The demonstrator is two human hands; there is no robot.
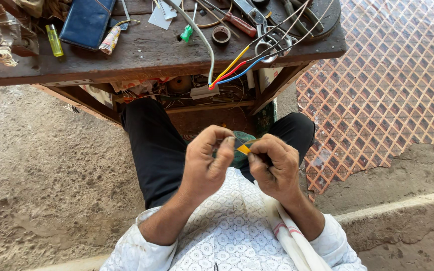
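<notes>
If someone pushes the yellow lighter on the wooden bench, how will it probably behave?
The yellow lighter looks small and translucent plastic, so it is probably light and would slide easily on the worn wooden bench. It lies flat on its side, so tipping seems unlikely; it might spin. It rests close to the bench's left edge, so a push that way could send it off.

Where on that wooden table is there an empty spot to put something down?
The wooden table has one bare patch along its front edge, between the yellow lighter and the grey cable. The back and right are crowded: blue case, tape roll, scissors, coloured wires. Both hands pinch a small yellow piece.
</notes>
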